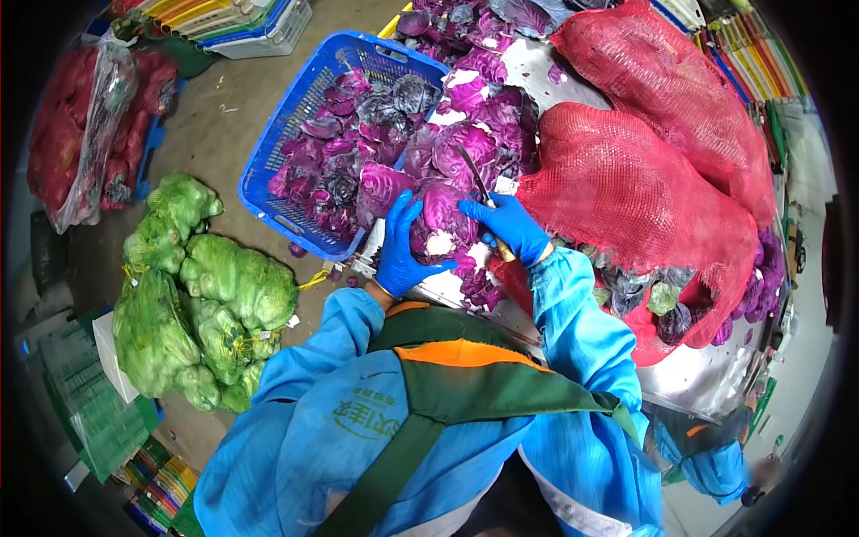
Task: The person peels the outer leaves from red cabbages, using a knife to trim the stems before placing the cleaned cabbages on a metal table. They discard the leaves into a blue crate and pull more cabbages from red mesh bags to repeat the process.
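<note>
My left hand (400,252), in a blue glove, curves around the near left side of a red cabbage (440,215) with a pale cut patch at its base. Gripped in my right hand (512,225), also blue-gloved, is a knife (475,176), its blade pointing up and away from me over the cabbage's right side. Some of my right fingers touch or nearly touch the cabbage. Beyond it, several red cabbages (463,148) are heaped on a metal table (537,79). Left of my hands, a blue basket (279,112) holds loose purple leaves (335,143).
Red mesh sacks (617,179) lie to the right, one showing cabbages at its opening. Bagged green vegetables (237,277) rest on the floor at left. Wrapped red sacks (112,125) stand farther back. Stacked crates (259,31) are behind. Another person (711,461) is at lower right.
</note>
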{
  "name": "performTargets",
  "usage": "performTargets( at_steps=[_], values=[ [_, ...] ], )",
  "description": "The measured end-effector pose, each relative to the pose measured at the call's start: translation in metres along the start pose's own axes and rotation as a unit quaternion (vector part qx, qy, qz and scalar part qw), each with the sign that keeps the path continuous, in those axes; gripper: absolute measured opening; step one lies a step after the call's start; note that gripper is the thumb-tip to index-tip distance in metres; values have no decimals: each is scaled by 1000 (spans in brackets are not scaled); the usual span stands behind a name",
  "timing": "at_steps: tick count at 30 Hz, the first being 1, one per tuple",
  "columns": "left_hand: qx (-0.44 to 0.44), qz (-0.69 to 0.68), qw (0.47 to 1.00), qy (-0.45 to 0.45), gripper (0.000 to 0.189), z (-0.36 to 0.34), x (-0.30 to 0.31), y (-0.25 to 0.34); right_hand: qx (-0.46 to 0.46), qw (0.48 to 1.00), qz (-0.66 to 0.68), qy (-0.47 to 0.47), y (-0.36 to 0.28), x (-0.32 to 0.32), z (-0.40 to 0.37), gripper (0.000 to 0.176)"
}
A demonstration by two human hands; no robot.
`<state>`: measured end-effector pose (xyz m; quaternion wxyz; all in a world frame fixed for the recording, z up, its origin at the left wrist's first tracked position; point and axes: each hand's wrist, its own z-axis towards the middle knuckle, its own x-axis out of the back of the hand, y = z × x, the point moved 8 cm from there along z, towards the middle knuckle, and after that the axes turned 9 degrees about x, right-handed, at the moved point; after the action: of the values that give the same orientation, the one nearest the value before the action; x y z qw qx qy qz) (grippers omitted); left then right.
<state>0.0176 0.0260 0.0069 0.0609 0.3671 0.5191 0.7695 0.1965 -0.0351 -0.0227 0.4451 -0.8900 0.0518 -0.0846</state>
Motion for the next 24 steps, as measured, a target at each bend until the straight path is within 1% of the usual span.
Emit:
performTargets(
  at_steps=[2,4,5,7,8,10,11,13,14,16,17,18,20,21,22,23,24],
  values=[
    [3,-3,1000,3,113,0,1,-1,-16,1000,5,-5,25,2,18,49],
    [-3,0,1000,3,112,-2,0,-1,20,999,47,-4,14,1,16,44],
    [-1,-1,1000,1,112,-3,-1,-1,18,999,48,-4,11,1,15,44],
    [-13,-1,1000,1,112,-3,0,3,6,998,57,12,7,1,12,34],
    [-13,0,1000,-1,112,-3,0,3,5,998,58,12,8,2,13,34],
    [10,-38,999,-9,113,-1,1,-2,-1,1000,27,5,13,3,15,26],
    [9,-38,999,-9,113,1,1,-3,-1,1000,28,5,17,3,16,26],
    [-1,-40,999,-20,115,5,3,-4,17,991,127,27,25,3,19,22],
    [-1,-40,999,-22,115,4,2,-11,16,991,128,28,30,4,18,22],
    [72,-176,982,-19,118,6,3,-35,34,987,142,64,36,13,13,17],
    [117,-252,960,-34,117,6,3,-49,13,985,156,69,55,11,19,14],
    [117,-249,961,-32,117,10,6,-49,15,985,157,66,56,7,20,14],
    [146,-255,955,-45,117,17,12,-54,21,977,162,138,58,9,21,15],
    [123,-262,956,-47,110,21,17,-47,28,979,161,125,41,6,14,18],
    [120,-259,957,-44,110,20,19,-55,33,979,162,121,41,5,17,18],
    [199,-305,930,-41,103,13,17,-79,72,975,131,166,40,14,19,18],
    [277,-350,894,-35,97,7,18,-87,109,967,100,208,37,24,19,18]
  ],
)
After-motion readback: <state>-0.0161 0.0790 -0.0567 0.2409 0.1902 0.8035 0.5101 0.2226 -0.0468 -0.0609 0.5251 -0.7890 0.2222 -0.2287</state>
